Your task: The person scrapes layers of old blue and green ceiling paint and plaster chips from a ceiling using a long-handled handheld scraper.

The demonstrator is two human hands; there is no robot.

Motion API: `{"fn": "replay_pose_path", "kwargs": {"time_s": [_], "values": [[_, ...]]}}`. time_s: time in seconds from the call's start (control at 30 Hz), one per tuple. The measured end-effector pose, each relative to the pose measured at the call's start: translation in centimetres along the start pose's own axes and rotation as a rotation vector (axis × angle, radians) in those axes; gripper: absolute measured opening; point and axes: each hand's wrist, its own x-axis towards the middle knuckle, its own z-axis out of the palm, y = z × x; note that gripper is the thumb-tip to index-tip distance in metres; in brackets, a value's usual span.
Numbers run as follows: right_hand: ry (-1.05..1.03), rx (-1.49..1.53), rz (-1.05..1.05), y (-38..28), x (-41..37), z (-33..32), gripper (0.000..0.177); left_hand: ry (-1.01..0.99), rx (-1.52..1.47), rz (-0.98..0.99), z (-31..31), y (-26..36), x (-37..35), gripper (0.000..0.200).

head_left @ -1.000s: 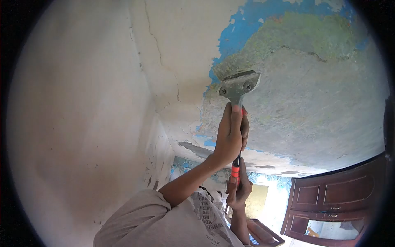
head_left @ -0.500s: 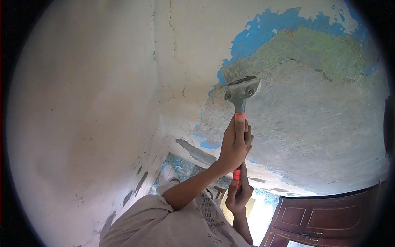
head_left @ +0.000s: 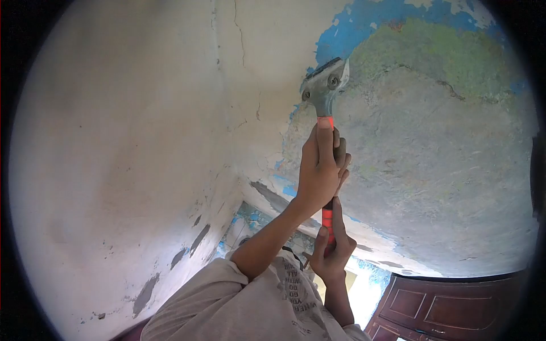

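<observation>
A wide metal scraper (head_left: 324, 94) with a red and black handle points up at the wall. Its blade edge lies over the border of blue paint (head_left: 348, 34) and bare grey plaster (head_left: 432, 165). My left hand (head_left: 323, 165) is closed round the upper handle, thumb laid along it just below the metal head. Lower down, my right hand (head_left: 333, 250) grips the red end of the handle, with its index finger stretched upward along it. Two screws show on the scraper head.
A pale wall (head_left: 131, 148) with dark chipped patches rises on the left and meets the scraped wall at a corner. A thin crack (head_left: 241, 40) runs through the cream paint. Brown panelled cabinet doors (head_left: 460, 311) stand lower right, beside a bright opening (head_left: 361, 295).
Both hands and the scraper have moved up and slightly left in view, the blade now over the blue paint. The grip looks the same, and the view has shifted a little.
</observation>
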Motion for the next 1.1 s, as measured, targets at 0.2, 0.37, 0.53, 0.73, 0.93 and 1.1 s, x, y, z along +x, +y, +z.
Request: {"fn": "replay_pose_path", "kwargs": {"time_s": [0.2,0.37,0.53,0.73,0.93,1.1], "values": [[0.056,-0.020,-0.096,1.7,-1.6,0.5,0.057,-0.033,0.025,-0.056,-1.2,-2.8,-1.7,0.050],[-0.050,-0.048,0.045,1.5,-2.6,0.1,0.054,-0.008,0.018,-0.109,-1.1,-2.2,-2.1,0.051],[-0.001,-0.043,0.044,1.7,-3.0,0.9,0.054,-0.050,0.003,-0.114,-1.7,-3.0,-2.2,0.050],[-0.007,-0.019,0.080,1.8,-3.1,1.2,0.054,-0.062,0.050,-0.095,-1.9,-3.2,-2.1,0.048],[0.052,0.112,0.063,1.3,-1.8,0.8,0.053,0.044,0.090,-0.095,-0.8,-2.2,-1.5,0.046],[0.002,0.056,0.020,-1.0,1.0,1.1,0.054,-0.029,0.103,0.017,-0.7,1.6,0.4,0.047]]}}
